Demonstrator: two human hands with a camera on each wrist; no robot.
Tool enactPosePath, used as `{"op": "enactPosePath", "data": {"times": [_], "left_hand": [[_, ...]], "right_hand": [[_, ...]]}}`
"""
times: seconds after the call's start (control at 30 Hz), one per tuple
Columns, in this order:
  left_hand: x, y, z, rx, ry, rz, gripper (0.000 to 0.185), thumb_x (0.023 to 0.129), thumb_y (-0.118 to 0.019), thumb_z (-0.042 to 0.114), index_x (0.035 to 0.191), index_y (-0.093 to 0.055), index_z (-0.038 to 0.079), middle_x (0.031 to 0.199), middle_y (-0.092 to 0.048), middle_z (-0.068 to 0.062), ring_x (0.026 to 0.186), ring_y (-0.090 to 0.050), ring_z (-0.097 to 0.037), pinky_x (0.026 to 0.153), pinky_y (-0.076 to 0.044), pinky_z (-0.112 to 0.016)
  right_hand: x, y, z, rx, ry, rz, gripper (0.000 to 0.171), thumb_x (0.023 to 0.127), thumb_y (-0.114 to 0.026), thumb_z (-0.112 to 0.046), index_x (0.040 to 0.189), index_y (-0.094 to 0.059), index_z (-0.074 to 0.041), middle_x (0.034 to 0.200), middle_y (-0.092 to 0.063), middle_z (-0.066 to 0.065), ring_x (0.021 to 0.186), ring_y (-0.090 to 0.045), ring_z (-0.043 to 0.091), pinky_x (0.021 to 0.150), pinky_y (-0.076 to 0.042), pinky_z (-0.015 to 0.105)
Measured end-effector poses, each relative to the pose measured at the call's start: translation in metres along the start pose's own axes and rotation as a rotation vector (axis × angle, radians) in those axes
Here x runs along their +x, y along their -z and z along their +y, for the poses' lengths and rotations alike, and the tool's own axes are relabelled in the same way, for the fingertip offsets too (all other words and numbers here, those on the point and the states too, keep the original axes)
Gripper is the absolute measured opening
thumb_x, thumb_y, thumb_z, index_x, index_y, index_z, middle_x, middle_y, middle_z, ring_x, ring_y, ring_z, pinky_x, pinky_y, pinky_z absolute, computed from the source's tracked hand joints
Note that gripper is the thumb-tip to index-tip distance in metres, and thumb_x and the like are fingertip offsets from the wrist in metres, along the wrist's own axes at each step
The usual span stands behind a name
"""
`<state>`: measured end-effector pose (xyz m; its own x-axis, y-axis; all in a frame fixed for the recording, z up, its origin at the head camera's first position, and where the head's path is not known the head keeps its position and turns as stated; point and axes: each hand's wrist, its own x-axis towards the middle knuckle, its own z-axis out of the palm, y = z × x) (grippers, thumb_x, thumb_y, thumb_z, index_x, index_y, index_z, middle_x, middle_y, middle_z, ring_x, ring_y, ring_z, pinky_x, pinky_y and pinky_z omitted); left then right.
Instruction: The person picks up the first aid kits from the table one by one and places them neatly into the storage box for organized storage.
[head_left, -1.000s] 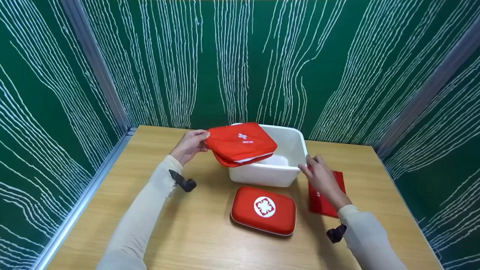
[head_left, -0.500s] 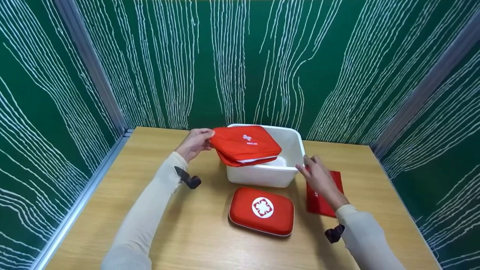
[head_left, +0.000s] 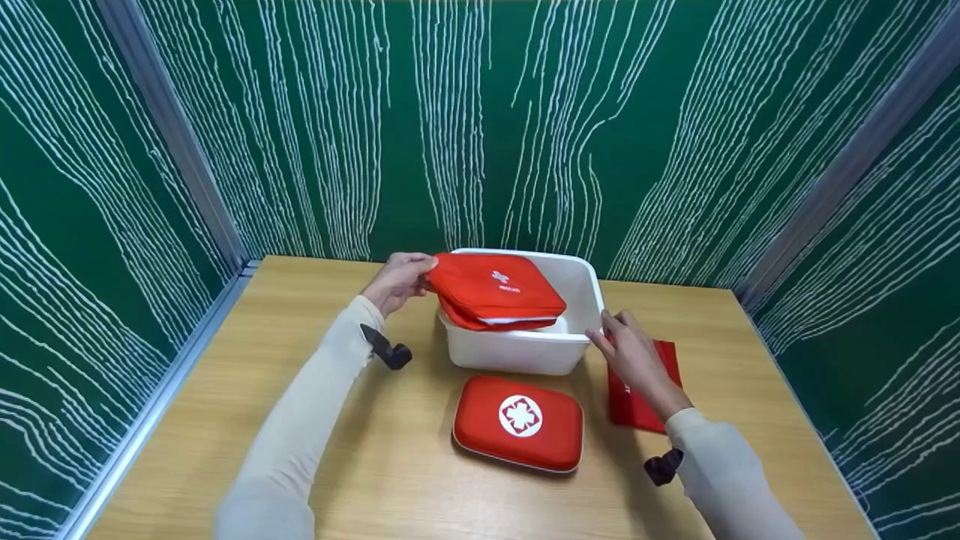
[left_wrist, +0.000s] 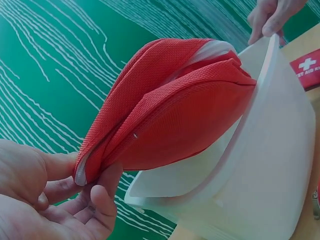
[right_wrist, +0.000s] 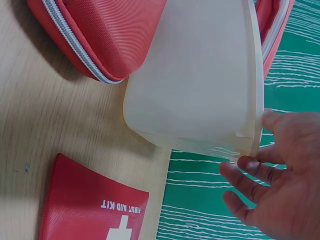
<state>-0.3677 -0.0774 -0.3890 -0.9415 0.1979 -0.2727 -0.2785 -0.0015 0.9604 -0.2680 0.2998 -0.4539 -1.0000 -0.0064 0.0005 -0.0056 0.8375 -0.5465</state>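
A wooden table (head_left: 225, 390) fills the lower half of the head view, enclosed by green walls (head_left: 90, 187) streaked with thin white lines.

Left of centre, the person's left hand (head_left: 396, 281) reaches in from the lower left on a cream sleeve. Its thumb and fingers pinch the left edge of a soft red fabric pouch (head_left: 495, 292), which has a small white cross on top. The pouch is held roughly level over the left part of a white plastic tub (head_left: 525, 351), partly inside its rim. In the left wrist view, at the lower left, the fingertips (left_wrist: 102, 200) clamp the pouch's folded edge (left_wrist: 175, 110), and the pouch bulges up and to the right over the tub's wall (left_wrist: 270, 150).

The tub stands just above the centre of the head view, near the back of the table. Directly below it in the frame, apart from it, lies a hard red zip case (head_left: 517, 422) bearing a round white emblem.

Right of centre, the right hand (head_left: 634, 360) rests at the tub's right rim. In the right wrist view, at the lower right, its fingers (right_wrist: 255, 167) are spread and loosely straight, the thumb touching the rim and gripping nothing. Beneath this hand, flat on the table just right of the tub, lies a thin red packet (head_left: 637, 390); the right wrist view shows it printed "FIRST AID KIT" (right_wrist: 90, 205).
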Motion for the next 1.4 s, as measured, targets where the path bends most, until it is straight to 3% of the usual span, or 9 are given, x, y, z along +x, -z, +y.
{"op": "enactPosePath", "data": {"times": [0.27,0.87,1.2,1.4], "left_hand": [[0.005,-0.009,0.006,0.028,0.01,0.006,0.028,0.099,-0.056,0.016,0.121,-0.061,0.0,0.07,-0.063,-0.001,0.061,-0.057,-0.013,0.054,-0.042,-0.019],[0.021,-0.031,0.014,0.177,0.019,0.03,0.028,0.1,-0.055,0.022,0.119,-0.067,0.004,0.079,-0.065,-0.002,0.064,-0.058,-0.013,0.057,-0.042,-0.021],[0.023,-0.045,0.011,0.245,-0.036,0.052,0.029,0.1,-0.056,0.029,0.11,-0.071,0.006,0.082,-0.067,-0.003,0.073,-0.059,-0.015,0.077,-0.048,-0.031],[0.024,-0.054,0.007,0.385,-0.124,0.099,0.028,0.098,-0.059,0.029,0.111,-0.068,0.006,0.097,-0.068,-0.007,0.088,-0.06,-0.02,0.091,-0.052,-0.036]], "right_hand": [[0.001,0.002,0.0,-0.007,-0.001,0.003,0.077,0.094,-0.056,-0.051,0.155,-0.026,-0.014,0.128,-0.045,0.014,0.108,-0.051,0.03,0.088,-0.057,0.041],[-0.002,0.003,-0.001,0.007,-0.015,-0.002,0.081,0.092,-0.055,-0.056,0.155,-0.026,-0.015,0.128,-0.045,0.014,0.11,-0.051,0.03,0.088,-0.057,0.043],[-0.001,0.002,0.0,-0.006,-0.003,0.019,0.08,0.093,-0.056,-0.054,0.154,-0.027,-0.012,0.125,-0.047,0.013,0.106,-0.052,0.027,0.087,-0.057,0.04],[-0.002,0.002,-0.001,0.028,-0.022,-0.002,0.08,0.092,-0.058,-0.054,0.155,-0.025,-0.016,0.126,-0.046,0.011,0.107,-0.052,0.026,0.084,-0.059,0.037]]}}
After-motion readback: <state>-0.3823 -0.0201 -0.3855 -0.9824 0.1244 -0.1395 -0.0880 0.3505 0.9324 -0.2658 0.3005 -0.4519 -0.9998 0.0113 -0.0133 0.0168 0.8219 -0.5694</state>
